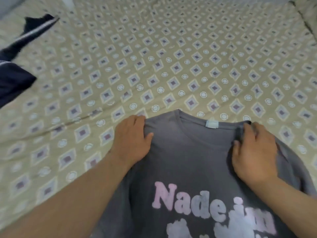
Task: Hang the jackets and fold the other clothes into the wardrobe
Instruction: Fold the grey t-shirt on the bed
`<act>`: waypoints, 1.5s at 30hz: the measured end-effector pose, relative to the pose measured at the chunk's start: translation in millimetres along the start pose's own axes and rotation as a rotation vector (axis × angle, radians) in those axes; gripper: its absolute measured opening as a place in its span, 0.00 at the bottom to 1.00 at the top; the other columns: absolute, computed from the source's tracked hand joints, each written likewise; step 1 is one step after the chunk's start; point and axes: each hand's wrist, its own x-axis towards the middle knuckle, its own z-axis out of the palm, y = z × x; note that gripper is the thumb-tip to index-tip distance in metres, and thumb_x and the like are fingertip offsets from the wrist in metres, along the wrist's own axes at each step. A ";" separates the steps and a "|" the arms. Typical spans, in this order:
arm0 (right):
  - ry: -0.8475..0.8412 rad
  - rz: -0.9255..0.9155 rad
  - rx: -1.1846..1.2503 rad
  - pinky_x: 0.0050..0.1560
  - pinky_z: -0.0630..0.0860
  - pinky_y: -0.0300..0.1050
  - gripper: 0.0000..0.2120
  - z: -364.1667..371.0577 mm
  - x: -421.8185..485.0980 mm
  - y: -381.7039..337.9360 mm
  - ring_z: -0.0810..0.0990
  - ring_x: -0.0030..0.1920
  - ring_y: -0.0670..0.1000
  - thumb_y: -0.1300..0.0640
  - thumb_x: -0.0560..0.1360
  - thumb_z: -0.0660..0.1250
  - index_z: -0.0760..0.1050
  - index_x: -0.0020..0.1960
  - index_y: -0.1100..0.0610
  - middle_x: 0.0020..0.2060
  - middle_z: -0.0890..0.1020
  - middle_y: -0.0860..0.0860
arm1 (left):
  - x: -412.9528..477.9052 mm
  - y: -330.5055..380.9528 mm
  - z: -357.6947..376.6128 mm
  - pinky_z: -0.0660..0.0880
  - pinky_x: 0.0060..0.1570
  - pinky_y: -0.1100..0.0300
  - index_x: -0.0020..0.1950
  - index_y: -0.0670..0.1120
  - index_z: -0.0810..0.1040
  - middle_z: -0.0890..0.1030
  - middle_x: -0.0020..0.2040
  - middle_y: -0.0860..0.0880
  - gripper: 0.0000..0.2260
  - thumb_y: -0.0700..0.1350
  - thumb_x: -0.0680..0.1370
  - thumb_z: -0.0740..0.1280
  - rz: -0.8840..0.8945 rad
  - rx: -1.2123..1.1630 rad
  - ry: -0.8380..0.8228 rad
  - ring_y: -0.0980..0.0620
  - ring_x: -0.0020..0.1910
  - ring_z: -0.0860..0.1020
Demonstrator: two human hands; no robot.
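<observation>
Lying between the hands: a grey T-shirt (192, 160) rests front side up on the bed. Its neck points away from the person and its lower part runs out of the bottom of the view.
Left hand (132, 140): grips the shirt's shoulder just left of the neck, with fingers curled over the fabric edge and the thumb pressed on top. Cloth bunches under the thumb.
Right hand (255, 153): grips the opposite shoulder just right of the neck, with fingers curled into a fold of fabric and the thumb on top.
Both hands: well apart, one on each side of the neck opening at about the same level, each clamped on the shirt.
Collar (180, 115): a round opening between the two hands, just beyond the fingertips.
Neck label (212, 124): small and pale, on the back of the neck band, nearer the right hand.
Pink lettering (205, 201): puffy pink and pale letters below both hands, between the forearms. Pale shapes beneath are cut off by the frame.
Bedsheet (171, 57): beige with a diamond and ring pattern, under the shirt and spreading out beyond both hands.
Dark navy garment (15, 79): far left of the left hand, well apart from the shirt and crumpled at the frame edge. A white-striped strip reaches away from it. It is blurred and may be a jacket.
</observation>
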 end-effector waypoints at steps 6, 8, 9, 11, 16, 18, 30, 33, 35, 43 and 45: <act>-0.288 -0.419 0.095 0.78 0.46 0.56 0.30 29.4 -79.0 -156.7 0.56 0.79 0.58 0.44 0.80 0.50 0.62 0.77 0.58 0.78 0.61 0.58 | -117.0 -70.0 -32.6 0.71 0.41 0.50 0.42 0.47 0.71 0.73 0.39 0.51 0.11 0.53 0.76 0.66 -0.402 -0.024 0.121 0.47 0.39 0.71; -0.350 -0.386 0.041 0.78 0.45 0.55 0.30 41.0 -91.4 -178.4 0.58 0.78 0.58 0.44 0.79 0.49 0.63 0.77 0.57 0.77 0.62 0.58 | -131.6 -76.7 -35.9 0.72 0.36 0.52 0.37 0.48 0.71 0.75 0.35 0.51 0.15 0.58 0.76 0.65 -0.599 -0.109 0.063 0.49 0.35 0.73; -0.340 -0.356 0.023 0.75 0.49 0.55 0.30 44.0 -94.5 -180.7 0.65 0.75 0.59 0.45 0.78 0.51 0.68 0.75 0.58 0.74 0.68 0.59 | -133.5 -79.1 -36.6 0.71 0.33 0.55 0.36 0.50 0.71 0.76 0.32 0.52 0.16 0.61 0.75 0.64 -0.689 -0.162 0.018 0.51 0.33 0.74; -0.311 -0.322 0.018 0.72 0.56 0.57 0.29 49.0 -95.9 -180.9 0.72 0.70 0.60 0.46 0.75 0.53 0.74 0.69 0.59 0.69 0.75 0.59 | -131.7 -86.9 -37.4 0.70 0.31 0.57 0.35 0.50 0.73 0.78 0.29 0.53 0.17 0.62 0.73 0.65 -0.734 -0.221 -0.121 0.53 0.31 0.76; -0.297 -0.305 -0.013 0.72 0.56 0.56 0.29 52.6 -96.5 -182.2 0.73 0.70 0.60 0.46 0.73 0.54 0.74 0.69 0.59 0.68 0.75 0.59 | -131.7 -90.4 -44.2 0.66 0.32 0.57 0.33 0.49 0.68 0.74 0.30 0.51 0.16 0.52 0.77 0.66 -0.633 -0.336 -0.276 0.53 0.32 0.74; -0.296 -0.298 -0.022 0.72 0.56 0.56 0.29 53.1 -97.6 -183.3 0.72 0.70 0.60 0.46 0.73 0.54 0.74 0.69 0.58 0.68 0.75 0.59 | -123.7 -99.2 -56.4 0.65 0.33 0.55 0.37 0.50 0.66 0.73 0.32 0.52 0.14 0.53 0.80 0.62 -0.602 -0.228 -0.165 0.54 0.32 0.71; -0.285 -0.290 -0.036 0.73 0.55 0.55 0.30 56.6 -97.6 -186.0 0.71 0.71 0.60 0.46 0.73 0.54 0.74 0.69 0.60 0.70 0.73 0.59 | -92.4 -128.4 -49.5 0.68 0.32 0.58 0.44 0.50 0.75 0.79 0.37 0.51 0.14 0.59 0.72 0.70 -0.922 -0.585 0.085 0.53 0.36 0.76; -0.272 -0.287 -0.028 0.73 0.55 0.55 0.30 57.9 -97.3 -185.9 0.71 0.70 0.61 0.46 0.73 0.55 0.74 0.69 0.60 0.69 0.74 0.59 | -93.8 -134.9 -57.3 0.75 0.41 0.52 0.40 0.48 0.75 0.79 0.39 0.49 0.23 0.69 0.72 0.64 -1.105 -0.810 -0.031 0.45 0.40 0.78; -0.268 -0.288 -0.028 0.73 0.55 0.55 0.30 58.5 -97.8 -185.6 0.71 0.70 0.61 0.46 0.73 0.54 0.74 0.69 0.60 0.69 0.74 0.60 | -81.7 -140.0 -70.6 0.77 0.43 0.50 0.38 0.47 0.76 0.79 0.36 0.47 0.26 0.70 0.74 0.60 -1.110 -0.733 -0.108 0.44 0.38 0.79; -0.263 -0.295 -0.030 0.73 0.56 0.57 0.30 60.6 -97.7 -184.0 0.71 0.70 0.61 0.46 0.73 0.55 0.74 0.69 0.60 0.69 0.74 0.60 | -0.2 -96.5 -71.2 0.74 0.46 0.57 0.47 0.53 0.79 0.79 0.45 0.55 0.08 0.56 0.74 0.69 -0.106 -0.166 -0.508 0.54 0.46 0.77; -0.260 -0.301 -0.018 0.72 0.56 0.57 0.30 61.4 -97.6 -183.7 0.71 0.70 0.60 0.46 0.73 0.55 0.74 0.69 0.61 0.69 0.73 0.60 | 8.6 -80.2 -63.8 0.70 0.37 0.58 0.42 0.50 0.75 0.77 0.41 0.53 0.11 0.55 0.71 0.72 -0.021 -0.119 -0.592 0.53 0.41 0.76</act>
